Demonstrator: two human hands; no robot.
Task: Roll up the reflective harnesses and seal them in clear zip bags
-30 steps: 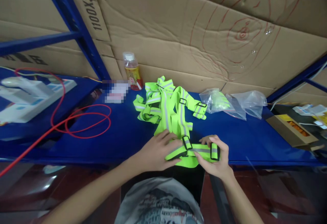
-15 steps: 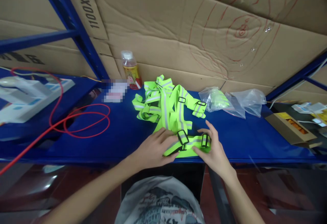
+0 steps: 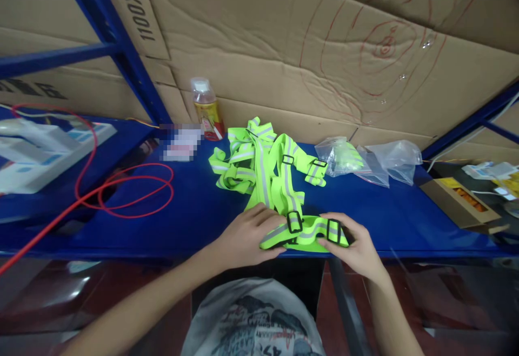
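A neon-yellow reflective strap (image 3: pixel 314 230) with grey stripes runs between my two hands near the table's front edge. My left hand (image 3: pixel 252 237) is closed on its left end, thumb below and fingers on top. Close to those fingertips sits a black buckle (image 3: pixel 294 222). At the other end my right hand (image 3: pixel 357 242) pinches the strap beside a second black slider (image 3: pixel 333 231). Behind my hands lies a loose heap of the same reflective straps (image 3: pixel 259 166), which seems to join the held piece; another black buckle (image 3: pixel 318 163) shows at its right.
A bottle (image 3: pixel 207 110) stands against the cardboard wall (image 3: pixel 259 37). Clear plastic bags (image 3: pixel 344 158) lie behind on the right, near an open cardboard box (image 3: pixel 462 204). Red cable (image 3: pixel 133 180) loops across the blue table (image 3: pixel 194 204) at left.
My right hand has moved a little to the right and closed on the strap's end, drawing its slider away from the other buckle. My left hand has stayed nearly in place.
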